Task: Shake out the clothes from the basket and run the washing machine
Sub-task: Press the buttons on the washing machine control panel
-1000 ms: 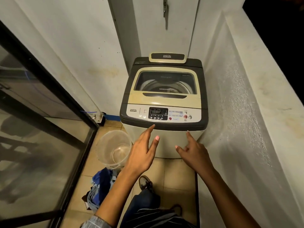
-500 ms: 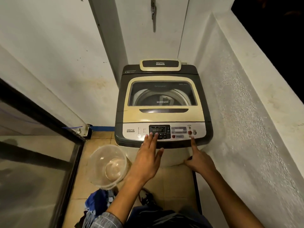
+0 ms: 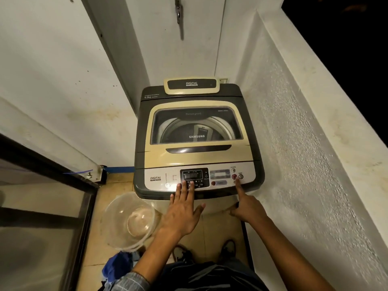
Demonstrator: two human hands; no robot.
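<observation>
Dim warm light, wide-angle edge distortion

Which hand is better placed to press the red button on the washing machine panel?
The right hand. Its index finger points at the red button, with its tip just below it. The left hand lies flat with its fingers over the keys under the display, farther away.
</observation>
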